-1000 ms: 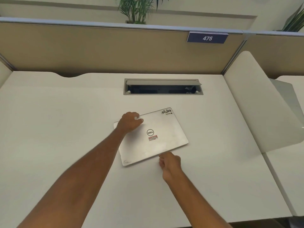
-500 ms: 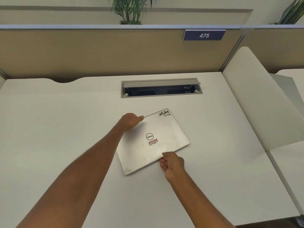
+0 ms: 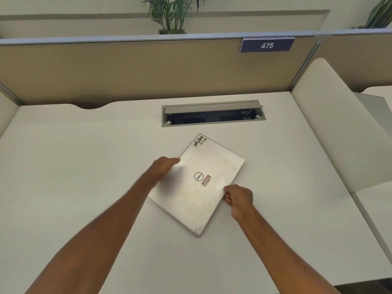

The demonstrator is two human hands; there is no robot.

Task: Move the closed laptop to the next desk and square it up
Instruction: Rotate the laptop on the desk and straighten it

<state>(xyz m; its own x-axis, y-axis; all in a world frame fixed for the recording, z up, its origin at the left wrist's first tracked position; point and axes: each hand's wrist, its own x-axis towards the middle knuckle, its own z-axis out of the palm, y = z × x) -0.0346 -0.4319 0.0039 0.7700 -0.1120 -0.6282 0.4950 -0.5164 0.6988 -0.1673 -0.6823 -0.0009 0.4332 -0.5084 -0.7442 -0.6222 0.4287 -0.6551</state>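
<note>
The closed laptop (image 3: pixel 197 183) sits at frame centre on the desk (image 3: pixel 84 166), turned diagonally to the desk edges. The left hand (image 3: pixel 162 166) grips its upper-left edge; the right hand (image 3: pixel 238 198) grips its right edge. The cable tray (image 3: pixel 212 113) lies above.

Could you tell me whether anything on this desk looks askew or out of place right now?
Yes: the closed laptop sits turned diagonally to the desk edges, one corner pointing at the open cable tray. The left hand and right hand grip opposite edges.
</note>
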